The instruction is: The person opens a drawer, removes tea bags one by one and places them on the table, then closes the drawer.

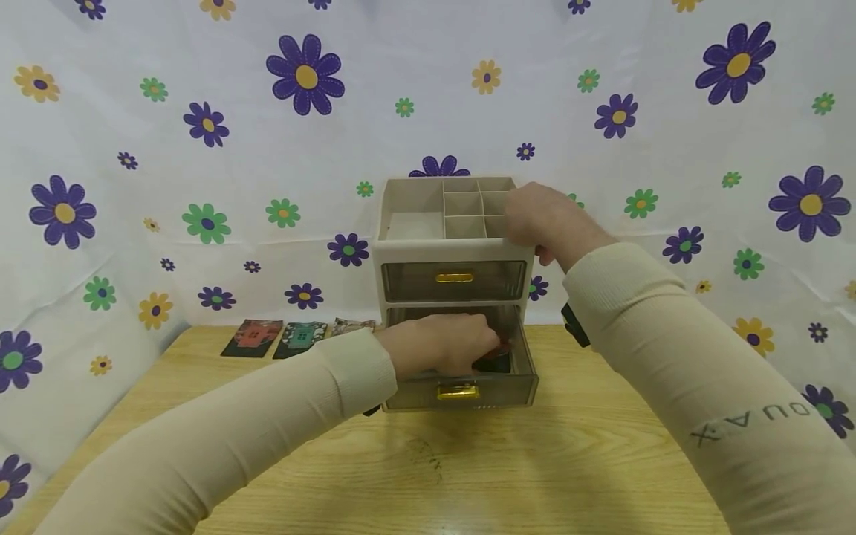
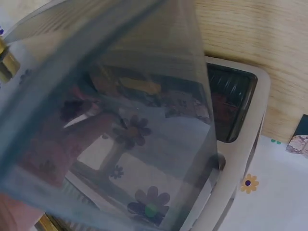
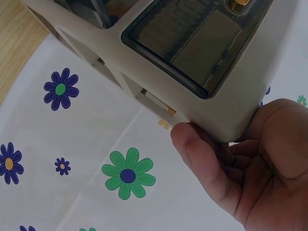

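Note:
A cream desktop organizer (image 1: 455, 251) stands on the table, its smoky see-through lower drawer (image 1: 428, 391) pulled out and its upper drawer (image 1: 414, 282) closed. My left hand (image 1: 455, 342) reaches down into the lower drawer, fingers curled at a small dark packet (image 1: 495, 362) with some red on it. Through the drawer wall in the left wrist view, fingertips seem to pinch the packet; the contact is blurred. My right hand (image 1: 538, 219) grips the organizer's top right corner, thumb and fingers bent around its edge in the right wrist view.
Left of the organizer lie three flat dark packets: a red-patterned one (image 1: 253, 338), a teal one (image 1: 301, 338) and a pale floral one (image 1: 351, 327). Divided compartments (image 1: 464, 204) form the organizer's top. A flower-print cloth (image 1: 267, 148) hangs behind the wooden table (image 1: 321, 475).

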The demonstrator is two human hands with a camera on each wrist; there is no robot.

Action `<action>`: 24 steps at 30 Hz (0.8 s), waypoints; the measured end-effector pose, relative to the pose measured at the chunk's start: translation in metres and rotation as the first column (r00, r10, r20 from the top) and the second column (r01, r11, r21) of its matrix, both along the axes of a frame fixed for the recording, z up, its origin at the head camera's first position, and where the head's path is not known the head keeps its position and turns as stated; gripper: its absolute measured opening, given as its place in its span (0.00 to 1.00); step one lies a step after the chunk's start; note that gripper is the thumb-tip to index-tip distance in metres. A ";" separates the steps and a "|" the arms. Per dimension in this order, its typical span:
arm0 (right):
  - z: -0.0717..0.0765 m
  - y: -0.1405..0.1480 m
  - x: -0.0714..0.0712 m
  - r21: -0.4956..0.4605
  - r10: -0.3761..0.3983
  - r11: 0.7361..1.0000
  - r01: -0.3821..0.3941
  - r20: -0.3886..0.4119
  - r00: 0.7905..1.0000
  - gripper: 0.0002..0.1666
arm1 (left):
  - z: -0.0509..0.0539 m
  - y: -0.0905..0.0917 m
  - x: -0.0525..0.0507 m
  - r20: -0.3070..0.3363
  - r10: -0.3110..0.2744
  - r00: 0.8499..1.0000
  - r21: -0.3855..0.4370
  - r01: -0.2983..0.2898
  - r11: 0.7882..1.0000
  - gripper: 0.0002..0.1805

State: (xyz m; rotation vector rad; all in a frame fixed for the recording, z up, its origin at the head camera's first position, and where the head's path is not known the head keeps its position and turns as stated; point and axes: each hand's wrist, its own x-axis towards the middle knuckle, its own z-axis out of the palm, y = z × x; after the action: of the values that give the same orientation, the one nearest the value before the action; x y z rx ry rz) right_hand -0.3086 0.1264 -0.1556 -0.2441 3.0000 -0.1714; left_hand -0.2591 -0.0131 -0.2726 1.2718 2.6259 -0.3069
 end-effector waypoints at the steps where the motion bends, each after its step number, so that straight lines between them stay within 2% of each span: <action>1: 0.000 0.000 0.001 0.009 0.002 1.000 -0.002 -0.003 1.000 0.16 | 0.001 0.000 0.000 -0.010 -0.004 1.000 -0.002 0.004 1.000 0.06; 3: 0.001 0.000 0.002 0.026 0.009 1.000 -0.009 -0.007 1.000 0.16 | 0.002 -0.001 0.000 -0.024 -0.012 1.000 -0.002 0.012 1.000 0.03; 7: 0.001 0.000 0.003 0.019 0.013 1.000 -0.013 -0.003 1.000 0.16 | 0.005 -0.003 0.000 -0.048 -0.021 0.999 0.006 0.021 1.000 0.06; 9: 0.001 0.000 0.003 0.011 0.015 1.000 -0.015 -0.001 1.000 0.16 | 0.007 -0.006 0.000 -0.063 -0.005 0.998 0.026 0.006 1.000 0.07; 13: 0.001 -0.001 0.002 0.007 0.016 1.000 -0.016 -0.005 1.000 0.15 | 0.018 -0.015 0.005 -0.122 0.044 0.992 0.100 -0.032 0.995 0.07; 15: 0.001 -0.001 0.003 0.012 0.016 1.000 -0.016 -0.008 1.000 0.15 | 0.027 -0.021 0.011 -0.171 0.045 0.984 0.150 -0.020 0.989 0.07; 18: 0.001 -0.001 0.004 0.008 0.014 1.000 -0.014 -0.008 1.000 0.15 | 0.039 -0.031 0.023 -0.257 0.029 0.966 0.237 0.034 0.971 0.08; 20: 0.001 -0.001 0.005 0.001 0.013 1.000 -0.013 -0.008 1.000 0.15 | 0.045 -0.039 0.033 -0.326 0.032 0.945 0.290 0.068 0.955 0.08; 24: 0.001 0.000 0.008 -0.016 0.013 1.000 -0.013 -0.017 1.000 0.15 | 0.055 -0.060 0.053 -0.452 0.032 0.891 0.377 0.158 0.912 0.12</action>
State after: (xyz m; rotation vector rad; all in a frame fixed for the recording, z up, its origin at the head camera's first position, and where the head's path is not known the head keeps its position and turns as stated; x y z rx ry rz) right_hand -0.3007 0.1269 -0.1549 -0.2684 3.0139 -0.1930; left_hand -0.2061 -0.0731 -0.2173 1.5789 3.1714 -0.0650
